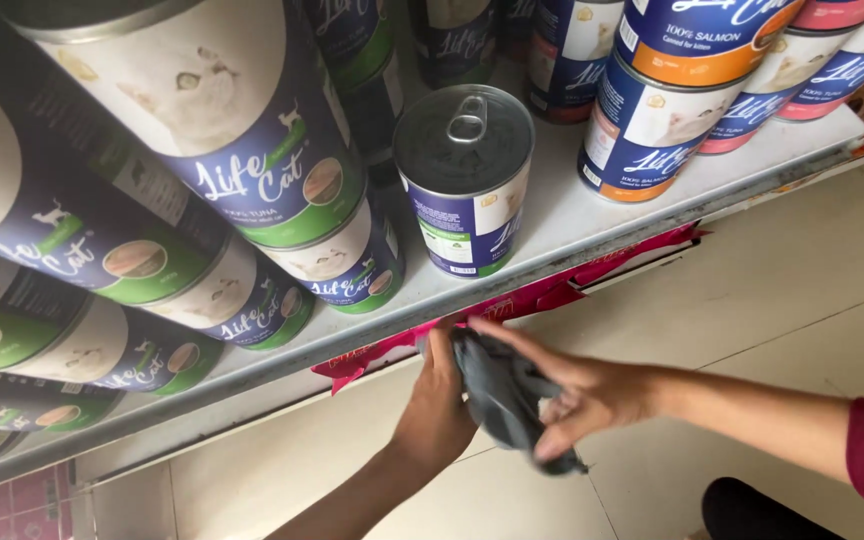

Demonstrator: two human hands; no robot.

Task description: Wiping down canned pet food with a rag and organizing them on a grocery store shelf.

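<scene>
A crumpled dark grey cloth [500, 392] is held between both hands just below the front edge of a white shelf [592, 215]. My left hand [436, 410] grips its left side from underneath. My right hand [577, 388] lies over it with fingers spread, the index finger reaching toward the shelf edge. On the shelf directly above stands a single can [465, 180] with a grey pull-tab lid and a blue, white and green label.
Stacks of blue-and-green labelled cans [252, 170] fill the shelf's left side. Blue-and-orange labelled cans [652, 110] are stacked at the back right. A torn pink label strip [552, 292] hangs along the shelf edge. Beige floor tiles [782, 290] lie below.
</scene>
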